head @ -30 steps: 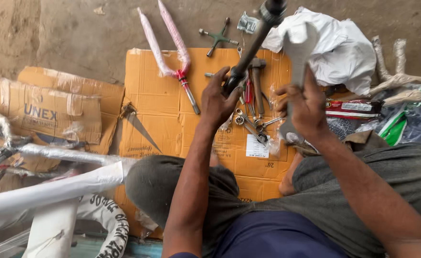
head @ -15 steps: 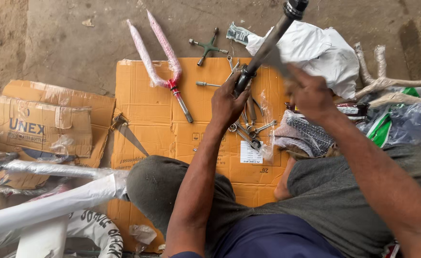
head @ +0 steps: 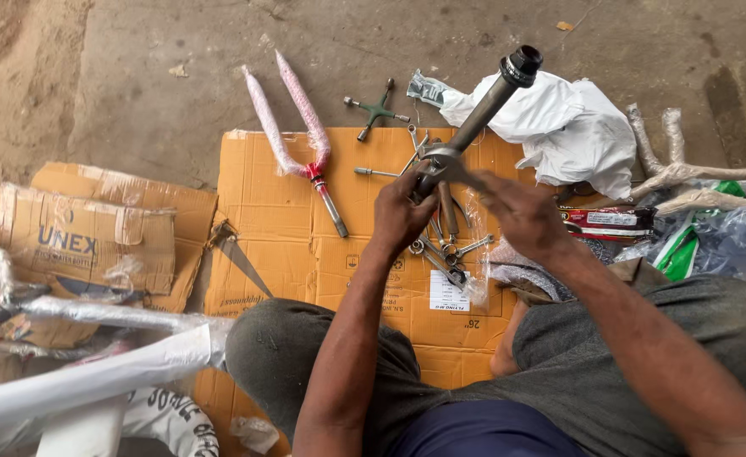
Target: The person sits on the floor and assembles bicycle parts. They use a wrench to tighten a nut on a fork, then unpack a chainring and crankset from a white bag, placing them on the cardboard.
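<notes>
My left hand (head: pixel 400 211) grips the lower end of a grey metal stem tube (head: pixel 484 103) with a black cap, which slants up to the right. My right hand (head: pixel 521 213) touches the clamp at the tube's lower end, fingers pinched on a small part I cannot make out. Below both hands, several spanners (head: pixel 445 245) lie on a flattened cardboard sheet (head: pixel 280 254). A red bicycle fork (head: pixel 297 140) wrapped in plastic rests at the sheet's upper left.
A cross wrench (head: pixel 377 108) lies on the concrete beyond the sheet. White plastic wrap (head: pixel 572 131) is bunched at upper right, wrapped parts and bags at right. A cardboard box (head: pixel 85 237) and wrapped white frame tubes (head: pixel 93 381) sit at left.
The tube has come lower and nearer the cardboard. My right hand moved from beside the tube to its clamp end. The view shifted slightly.
</notes>
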